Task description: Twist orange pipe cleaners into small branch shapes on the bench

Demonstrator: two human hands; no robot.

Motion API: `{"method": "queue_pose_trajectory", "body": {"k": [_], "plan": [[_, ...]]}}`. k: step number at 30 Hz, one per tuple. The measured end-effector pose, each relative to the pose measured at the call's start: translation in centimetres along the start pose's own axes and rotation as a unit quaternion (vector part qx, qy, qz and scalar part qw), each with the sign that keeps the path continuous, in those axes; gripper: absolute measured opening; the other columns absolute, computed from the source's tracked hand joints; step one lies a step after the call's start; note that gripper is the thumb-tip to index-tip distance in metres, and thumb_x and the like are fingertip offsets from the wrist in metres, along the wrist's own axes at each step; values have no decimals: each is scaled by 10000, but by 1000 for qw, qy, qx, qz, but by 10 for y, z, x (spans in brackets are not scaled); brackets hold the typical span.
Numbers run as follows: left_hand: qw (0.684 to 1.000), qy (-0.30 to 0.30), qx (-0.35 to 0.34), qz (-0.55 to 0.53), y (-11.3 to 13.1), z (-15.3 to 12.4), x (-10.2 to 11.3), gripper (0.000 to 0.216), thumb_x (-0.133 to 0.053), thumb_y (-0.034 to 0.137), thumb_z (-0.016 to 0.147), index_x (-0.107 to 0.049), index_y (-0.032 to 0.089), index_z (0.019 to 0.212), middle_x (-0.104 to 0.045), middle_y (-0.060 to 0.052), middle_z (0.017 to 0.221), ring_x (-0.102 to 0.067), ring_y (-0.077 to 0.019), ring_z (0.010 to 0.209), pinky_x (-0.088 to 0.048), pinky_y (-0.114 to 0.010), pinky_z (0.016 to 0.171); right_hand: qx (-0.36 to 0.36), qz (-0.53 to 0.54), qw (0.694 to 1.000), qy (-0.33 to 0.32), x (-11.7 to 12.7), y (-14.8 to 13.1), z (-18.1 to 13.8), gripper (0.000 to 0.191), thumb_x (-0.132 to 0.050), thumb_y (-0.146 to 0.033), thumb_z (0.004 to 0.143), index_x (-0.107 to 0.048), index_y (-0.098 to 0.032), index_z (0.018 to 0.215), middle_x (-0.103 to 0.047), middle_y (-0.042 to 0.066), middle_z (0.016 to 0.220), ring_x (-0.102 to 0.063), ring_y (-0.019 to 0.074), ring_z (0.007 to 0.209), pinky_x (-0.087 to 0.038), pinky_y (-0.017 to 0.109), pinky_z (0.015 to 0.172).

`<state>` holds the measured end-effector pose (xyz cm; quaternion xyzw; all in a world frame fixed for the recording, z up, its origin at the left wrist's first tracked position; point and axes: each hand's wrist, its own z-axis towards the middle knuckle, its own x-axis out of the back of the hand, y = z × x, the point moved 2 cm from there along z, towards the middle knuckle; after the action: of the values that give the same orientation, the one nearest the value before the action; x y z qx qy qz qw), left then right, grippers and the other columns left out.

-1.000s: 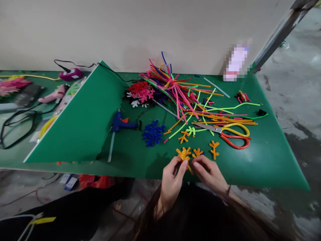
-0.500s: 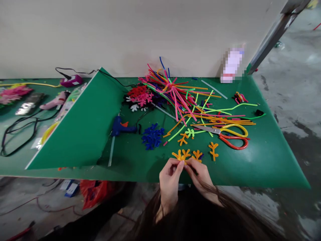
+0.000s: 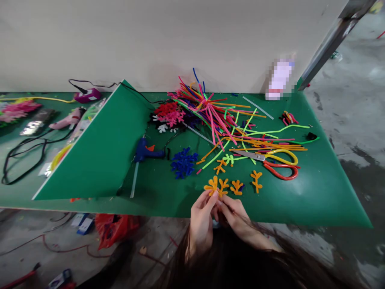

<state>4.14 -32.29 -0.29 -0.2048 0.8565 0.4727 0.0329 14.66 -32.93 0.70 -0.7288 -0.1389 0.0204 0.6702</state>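
Left fingers [image 3: 209,204] pinch a fuzzy, branching orange sprig [image 3: 213,184].

Dim, soft light, faint sheen on the green tabletop [image 3: 309,196], pixelated upper-right patch [image 3: 279,79], stretched edges.

Easiest way in is the front right of the green surface [image 3: 325,200], bare from the scissors [image 3: 261,157] down to the edge. Decent lane left of the left hand [image 3: 203,214] too, until the green panel [image 3: 90,156] walls it off. Straight ahead's a mess tbh: loose orange sprigs [image 3: 256,181], then a tangle of fuzzy stems [image 3: 207,105] backed by the wall [image 3: 144,44]. Blue cluster [image 3: 184,162] and glue gun [image 3: 140,151] clog the middle left.
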Motion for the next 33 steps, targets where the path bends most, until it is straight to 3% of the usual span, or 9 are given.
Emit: {"method": "queue_pose_trajectory", "body": {"k": [4,7,9,12,18,22,27,30,33], "plan": [[993,46,-94,55,1,2,4,299,-773,383,632,-693,121,752,-685,-39,753,-614,-142,716,-486,-233,676,42,-72,995,47,-3,10,-1,256,-400,-291,941,-551,-195,758,-581,-7,656,-516,113,541,-425,222,519],[974,41,-157,160,-1,5,10,233,-719,353,711,-697,127,762,-675,-20,725,-592,-140,706,-471,-226,681,105,-175,975,90,3,19,-4,208,-411,-232,932,-598,-166,870,-628,50,734,-567,161,627,-447,285,610],[956,24,-190,223,-1,5,13,192,-691,327,742,-688,136,765,-663,-12,724,-580,-135,696,-461,-217,673,188,-309,927,98,11,18,-8,202,-413,-171,924,-612,-138,936,-633,70,735,-570,182,653,-432,310,623],[925,-20,-231,302,5,5,16,143,-658,292,769,-665,152,743,-623,-2,703,-562,-132,682,-446,-206,655,293,-485,820,80,27,8,-11,217,-420,-110,910,-605,-96,1023,-635,85,770,-551,197,703,-405,331,638],[848,-150,-276,427,23,1,15,180,-588,216,804,-615,157,637,-567,-15,646,-529,-140,659,-431,-221,623,431,-531,723,-96,53,-9,-1,206,-419,-98,913,-616,-99,973,-637,84,896,-506,185,755,-376,355,700],[823,-212,-271,453,27,0,14,203,-619,191,783,-567,160,589,-550,-3,611,-510,-138,644,-417,-223,607,443,-490,746,-86,59,-6,4,232,-387,-104,930,-617,-128,935,-644,58,848,-492,172,762,-365,345,718],[839,-211,-242,440,28,0,12,181,-598,218,813,-594,151,644,-569,-12,660,-529,-135,651,-435,-224,613,424,-494,759,21,50,3,-8,236,-397,-81,915,-608,-83,1022,-645,71,760,-494,176,702,-338,356,663],[837,-193,-275,433,24,0,9,177,-574,224,835,-610,141,682,-588,-26,683,-545,-139,668,-449,-228,625,359,-416,829,107,39,6,-12,181,-460,-104,908,-619,-109,995,-621,58,733,-493,153,673,-343,325,635],[827,-172,-324,426,18,0,8,157,-571,203,841,-619,137,707,-611,-33,693,-556,-140,681,-457,-224,633,240,-304,909,155,32,8,-11,158,-494,-156,904,-648,-159,866,-581,77,806,-509,162,756,-395,300,663]]}}
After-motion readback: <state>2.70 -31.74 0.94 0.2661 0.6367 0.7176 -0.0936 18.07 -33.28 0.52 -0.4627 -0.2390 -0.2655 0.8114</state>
